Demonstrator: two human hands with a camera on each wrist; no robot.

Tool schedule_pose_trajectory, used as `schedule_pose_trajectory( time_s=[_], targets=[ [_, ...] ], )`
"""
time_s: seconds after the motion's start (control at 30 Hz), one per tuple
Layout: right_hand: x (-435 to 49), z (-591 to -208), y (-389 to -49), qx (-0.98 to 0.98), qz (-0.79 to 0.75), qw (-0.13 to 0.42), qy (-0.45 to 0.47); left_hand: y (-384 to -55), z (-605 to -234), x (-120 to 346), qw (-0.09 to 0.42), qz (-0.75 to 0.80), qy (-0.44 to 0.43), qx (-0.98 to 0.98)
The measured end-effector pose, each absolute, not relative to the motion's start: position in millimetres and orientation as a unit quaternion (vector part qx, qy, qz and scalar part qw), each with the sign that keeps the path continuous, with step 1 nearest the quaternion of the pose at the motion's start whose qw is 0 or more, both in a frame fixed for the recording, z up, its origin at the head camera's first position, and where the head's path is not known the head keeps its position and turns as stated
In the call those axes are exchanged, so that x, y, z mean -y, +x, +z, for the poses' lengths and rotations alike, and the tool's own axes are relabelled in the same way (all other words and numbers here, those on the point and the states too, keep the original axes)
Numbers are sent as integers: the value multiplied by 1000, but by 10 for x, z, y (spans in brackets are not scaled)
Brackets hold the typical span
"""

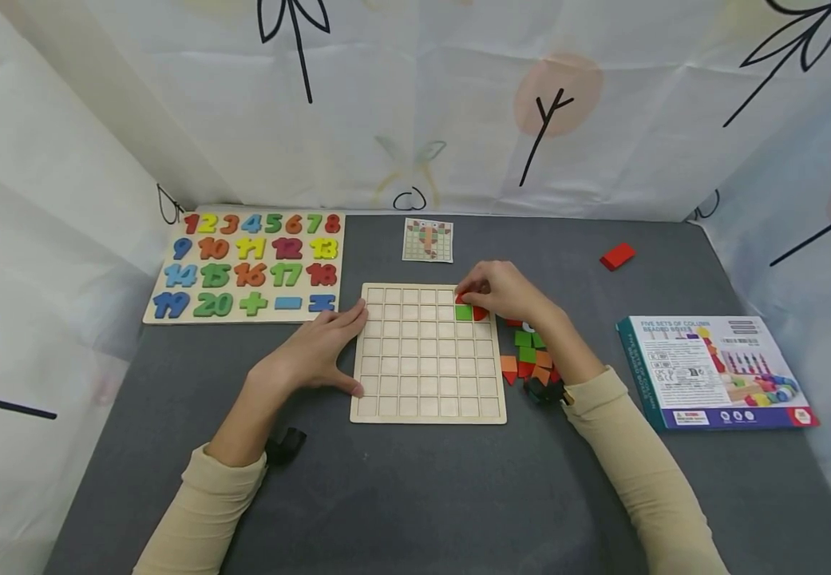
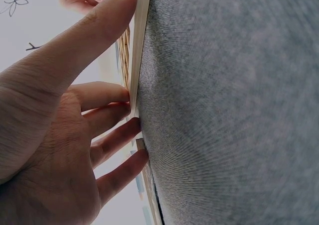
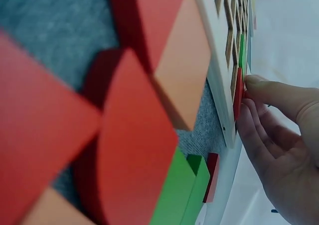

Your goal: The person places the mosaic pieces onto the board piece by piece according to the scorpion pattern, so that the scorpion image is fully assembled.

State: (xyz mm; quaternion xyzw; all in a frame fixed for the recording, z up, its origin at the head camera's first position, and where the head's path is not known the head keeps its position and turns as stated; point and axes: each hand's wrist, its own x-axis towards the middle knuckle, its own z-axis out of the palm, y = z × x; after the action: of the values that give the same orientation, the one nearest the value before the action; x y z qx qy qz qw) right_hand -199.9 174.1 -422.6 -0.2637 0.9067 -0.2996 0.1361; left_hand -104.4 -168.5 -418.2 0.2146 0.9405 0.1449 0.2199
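Note:
A pale wooden grid board (image 1: 425, 375) lies on the dark table. My left hand (image 1: 314, 351) rests against its left edge, thumb low and fingers higher, all fairly straight; in the left wrist view the thumb (image 2: 94, 33) presses the board's side. At the board's upper right corner my right hand (image 1: 504, 289) pinches a small red block (image 1: 460, 300), mostly covered by the fingertips. Just below it a green square block (image 1: 463, 313) sits in a cell, with a red rounded block (image 1: 480, 314) beside it.
Loose red, green and orange blocks (image 1: 523, 339) lie right of the board, under the right wrist. Beyond the board is a small pattern card (image 1: 427, 240). A number puzzle (image 1: 243, 263) stands left, a game box (image 1: 720, 371) right, and a red block (image 1: 617, 255) behind it.

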Motion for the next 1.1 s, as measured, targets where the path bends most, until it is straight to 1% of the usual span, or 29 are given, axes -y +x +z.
schedule_pose_trajectory(
  time_s=[0.3, 0.7, 0.9, 1.1],
  targets=[
    [-1855, -4213, -1932, -898, -335, 114, -261, -1044, -4176, 1677, 218, 143, 215, -941],
    [-2315, -4141, -1676, -908, -343, 108, -215, -1048, -4190, 1690, 216, 144, 221, -940],
    [-2546, -4121, -1548, -915, -328, 114, -205, -1042, -4184, 1685, 215, 145, 222, -940],
    [-2652, -4150, -1488, -925, -299, 134, -190, -1043, -4188, 1682, 214, 143, 222, -941]
  ],
)
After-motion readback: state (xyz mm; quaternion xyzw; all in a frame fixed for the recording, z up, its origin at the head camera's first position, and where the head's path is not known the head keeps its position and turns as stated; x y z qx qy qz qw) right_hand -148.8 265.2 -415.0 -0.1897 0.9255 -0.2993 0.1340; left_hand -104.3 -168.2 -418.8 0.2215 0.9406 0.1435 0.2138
